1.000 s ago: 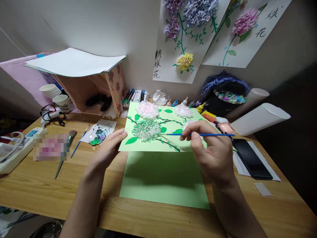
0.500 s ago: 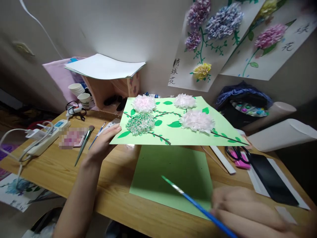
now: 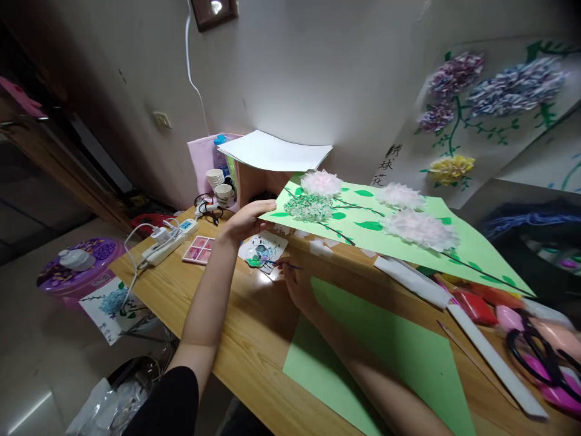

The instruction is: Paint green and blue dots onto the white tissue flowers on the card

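My left hand (image 3: 249, 219) grips the left edge of a light green sheet (image 3: 408, 251), held raised and tilted above the table. Pale pink paper flowers, a green-and-white speckled flower (image 3: 308, 208), painted leaves and dark stems cover the sheet. Under its left part, my right hand (image 3: 293, 278) has its fingers closed on a thin paintbrush (image 3: 295, 267). The brush reaches over a white palette (image 3: 265, 249) smeared with green and dark paint. A second green sheet (image 3: 385, 345) lies flat on the table, partly beneath my right forearm.
A power strip (image 3: 170, 244) and pink paint case (image 3: 198, 250) lie left. Paper cups (image 3: 223, 195) stand by a box topped with white paper (image 3: 276, 151). Scissors (image 3: 538, 357) and a white strip (image 3: 497, 361) lie right. Flower pictures hang on the wall.
My right hand has moved with the brush from the lower right to the palette. The view has swung left, and the raised sheet now appears farther right and more slanted.
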A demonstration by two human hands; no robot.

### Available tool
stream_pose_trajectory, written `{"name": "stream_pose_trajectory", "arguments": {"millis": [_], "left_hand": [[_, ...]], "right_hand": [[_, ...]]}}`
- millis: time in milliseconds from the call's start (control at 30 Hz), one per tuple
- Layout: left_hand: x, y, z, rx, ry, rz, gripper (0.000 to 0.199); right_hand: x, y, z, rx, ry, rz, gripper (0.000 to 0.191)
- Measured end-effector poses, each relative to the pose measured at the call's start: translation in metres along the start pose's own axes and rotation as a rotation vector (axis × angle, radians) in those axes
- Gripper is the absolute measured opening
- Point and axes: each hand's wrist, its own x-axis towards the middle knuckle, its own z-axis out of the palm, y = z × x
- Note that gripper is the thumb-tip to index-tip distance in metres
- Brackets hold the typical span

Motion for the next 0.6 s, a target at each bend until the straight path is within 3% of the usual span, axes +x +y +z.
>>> {"name": "stream_pose_trajectory", "arguments": {"millis": [133,400,600], "left_hand": [[0.006,-0.006,-0.008,-0.025,-0.034,-0.021,0.025],[0.014,-0.028,-0.029,0.009,-0.112,-0.105,0.034],[0.021,-0.038,-0.028,0.005,-0.158,-0.161,0.028]], "right_hand": [[0.009,0.012,0.009,-0.005,0.008,0.027,0.027],[0.003,0.022,0.003,-0.069,-0.009,0.083,0.027],[0.000,0.022,0.004,-0.110,-0.034,0.087,0.028]]}}
